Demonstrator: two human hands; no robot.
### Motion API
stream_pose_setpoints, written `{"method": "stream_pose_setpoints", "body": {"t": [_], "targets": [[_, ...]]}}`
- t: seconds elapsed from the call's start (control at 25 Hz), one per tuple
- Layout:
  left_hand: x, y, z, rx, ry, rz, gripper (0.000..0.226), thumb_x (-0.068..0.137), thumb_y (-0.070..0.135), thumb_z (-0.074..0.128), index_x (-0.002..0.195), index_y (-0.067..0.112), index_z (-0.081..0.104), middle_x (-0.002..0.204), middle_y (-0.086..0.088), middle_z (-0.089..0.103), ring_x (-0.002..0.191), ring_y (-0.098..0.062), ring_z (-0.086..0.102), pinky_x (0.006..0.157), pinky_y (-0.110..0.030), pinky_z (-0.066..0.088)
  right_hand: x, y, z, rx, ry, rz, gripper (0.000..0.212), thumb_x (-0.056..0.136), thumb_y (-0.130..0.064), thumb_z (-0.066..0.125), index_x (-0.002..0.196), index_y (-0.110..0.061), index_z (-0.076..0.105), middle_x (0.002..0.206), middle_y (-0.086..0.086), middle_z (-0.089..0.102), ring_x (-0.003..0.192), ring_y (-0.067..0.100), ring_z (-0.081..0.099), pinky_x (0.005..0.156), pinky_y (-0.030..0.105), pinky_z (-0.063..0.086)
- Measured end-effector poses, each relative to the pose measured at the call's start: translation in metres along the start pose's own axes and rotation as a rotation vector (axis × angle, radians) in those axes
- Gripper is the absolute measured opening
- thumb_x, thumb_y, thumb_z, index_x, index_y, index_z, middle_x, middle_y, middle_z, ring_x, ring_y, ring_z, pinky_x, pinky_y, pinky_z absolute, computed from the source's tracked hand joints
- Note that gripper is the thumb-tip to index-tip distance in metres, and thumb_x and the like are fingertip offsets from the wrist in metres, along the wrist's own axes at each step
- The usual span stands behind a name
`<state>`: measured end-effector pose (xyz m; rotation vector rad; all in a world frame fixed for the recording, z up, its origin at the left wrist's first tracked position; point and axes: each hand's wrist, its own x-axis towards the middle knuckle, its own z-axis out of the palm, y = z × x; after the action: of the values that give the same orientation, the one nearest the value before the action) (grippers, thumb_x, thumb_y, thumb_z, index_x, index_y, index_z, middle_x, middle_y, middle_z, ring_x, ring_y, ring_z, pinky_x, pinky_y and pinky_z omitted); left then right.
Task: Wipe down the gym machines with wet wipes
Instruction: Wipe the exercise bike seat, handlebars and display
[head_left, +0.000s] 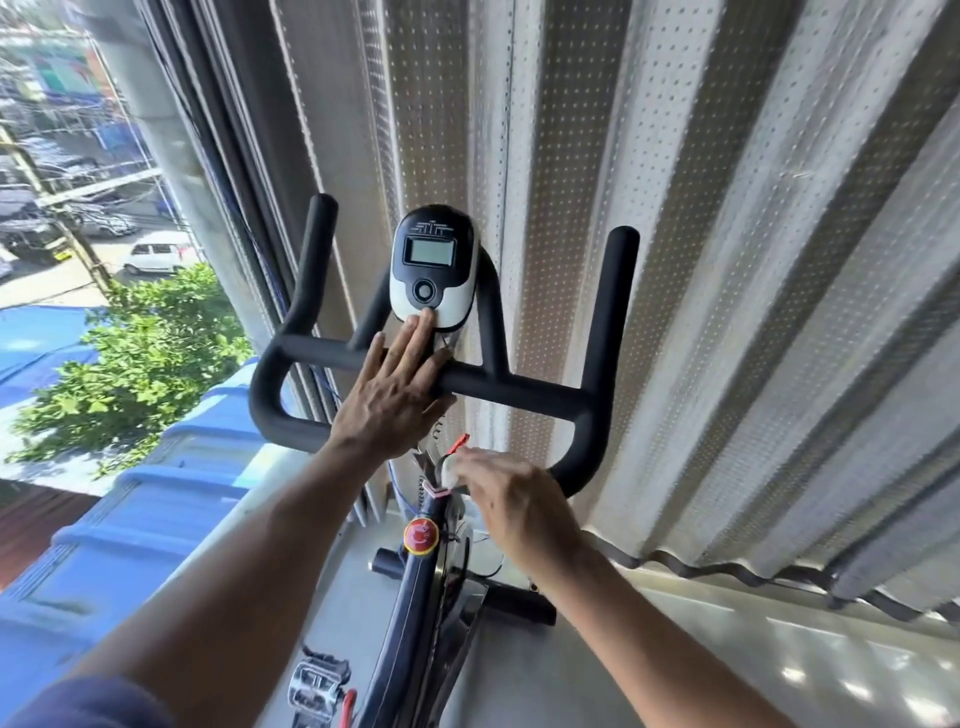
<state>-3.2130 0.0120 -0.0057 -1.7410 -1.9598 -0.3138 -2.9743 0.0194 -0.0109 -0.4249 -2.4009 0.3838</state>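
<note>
Wipe (451, 475) white, crumpled, pinched by right hand (511, 499); left hand (397, 397) flat on matte black handlebar (519, 393).

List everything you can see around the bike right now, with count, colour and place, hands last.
handlebar: one, black, across the middle
console: one, black and white, above the handlebar's centre
knob: one, red, on the frame below the handlebar
pedal: one, silver, bottom centre
curtain: one, grey perforated, behind the bike
window: one, at left, street and green tree outside
wet wipe: one, white, in the right hand's fingers at the stem
left hand: flat on the handlebar, fingertips touching the console
right hand: pinches the wet wipe
</note>
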Motion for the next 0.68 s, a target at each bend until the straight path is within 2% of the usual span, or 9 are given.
{"method": "stream_pose_setpoints", "body": {"t": [0.12,0.2,0.32,0.4,0.44,0.48,0.56,0.64,0.68], "targets": [[0.000,-0.002,-0.001,-0.013,-0.013,0.002,0.061,0.103,0.055,0.045,0.151,0.019,0.040,0.173,-0.008,-0.010,0.160,-0.026,-0.002,0.125,-0.057,0.018,-0.022,0.013,-0.012,-0.081,-0.078,-0.169,0.036,0.092,0.000,0.065,0.127,-0.007,0.070,0.133,0.008,0.068,0.126,0.019,0.063,0.107,0.034,0.052],[0.000,-0.002,-0.001,-0.019,-0.014,-0.002,0.060,0.103,0.054,0.046,0.151,0.019,0.040,0.173,-0.009,-0.009,0.160,-0.026,-0.003,0.125,-0.058,0.018,-0.043,0.035,-0.034,-0.147,-0.057,-0.141,0.037,0.090,-0.005,0.072,0.127,-0.012,0.071,0.135,0.001,0.067,0.129,0.011,0.060,0.111,0.036,0.046],[0.001,-0.003,0.001,-0.009,-0.003,0.002,0.060,0.103,0.053,0.047,0.152,0.019,0.039,0.173,-0.011,-0.007,0.160,-0.027,-0.002,0.125,-0.059,0.017,-0.039,0.046,-0.050,-0.190,-0.004,0.010,0.025,0.088,-0.022,0.073,0.111,-0.014,0.076,0.111,-0.002,0.077,0.103,0.011,0.069,0.097,0.039,0.054],[0.000,-0.003,0.000,-0.017,-0.001,0.008,0.061,0.103,0.053,0.048,0.153,0.019,0.039,0.173,-0.010,-0.008,0.160,-0.027,-0.002,0.125,-0.059,0.018,-0.022,0.029,-0.042,-0.188,0.020,0.118,0.023,0.090,-0.028,0.068,0.101,-0.010,0.077,0.087,0.002,0.073,0.080,0.013,0.063,0.077,0.036,0.059],[0.000,-0.003,0.001,-0.023,0.000,0.007,0.061,0.103,0.053,0.048,0.153,0.019,0.039,0.173,-0.010,-0.008,0.160,-0.027,-0.002,0.124,-0.059,0.018,-0.015,0.018,-0.036,-0.186,0.027,0.133,0.022,0.091,-0.026,0.067,0.098,-0.008,0.077,0.080,0.003,0.070,0.075,0.013,0.059,0.069,0.034,0.059],[-0.001,-0.004,0.002,-0.024,0.004,0.004,0.061,0.103,0.053,0.048,0.152,0.019,0.039,0.173,-0.009,-0.008,0.160,-0.027,-0.002,0.124,-0.059,0.018,-0.013,0.010,-0.029,-0.177,0.019,0.129,0.017,0.093,-0.020,0.066,0.097,-0.007,0.076,0.078,0.004,0.068,0.074,0.014,0.057,0.065,0.033,0.058],[-0.002,-0.005,0.005,-0.019,0.006,0.002,0.061,0.103,0.053,0.049,0.152,0.019,0.040,0.173,-0.008,-0.009,0.160,-0.025,-0.002,0.125,-0.059,0.017,-0.025,0.004,-0.025,-0.154,-0.043,0.087,0.014,0.096,-0.011,0.065,0.104,-0.004,0.074,0.089,0.006,0.073,0.081,0.017,0.059,0.069,0.032,0.057],[0.000,-0.004,0.005,-0.019,0.015,0.009,0.062,0.103,0.053,0.049,0.154,0.018,0.038,0.173,-0.007,-0.010,0.160,-0.025,-0.003,0.125,-0.060,0.016,-0.041,0.014,-0.041,-0.166,-0.053,0.064,0.018,0.097,-0.011,0.064,0.109,-0.003,0.074,0.104,0.004,0.073,0.091,0.015,0.063,0.077,0.027,0.058],[0.000,-0.004,0.004,-0.022,0.015,0.009,0.064,0.103,0.053,0.050,0.155,0.018,0.037,0.173,-0.007,-0.011,0.160,-0.025,-0.004,0.125,-0.060,0.016,-0.045,0.021,-0.052,-0.177,-0.034,0.097,0.019,0.097,-0.013,0.062,0.109,-0.004,0.074,0.105,0.002,0.069,0.090,0.012,0.064,0.077,0.024,0.059]]}}
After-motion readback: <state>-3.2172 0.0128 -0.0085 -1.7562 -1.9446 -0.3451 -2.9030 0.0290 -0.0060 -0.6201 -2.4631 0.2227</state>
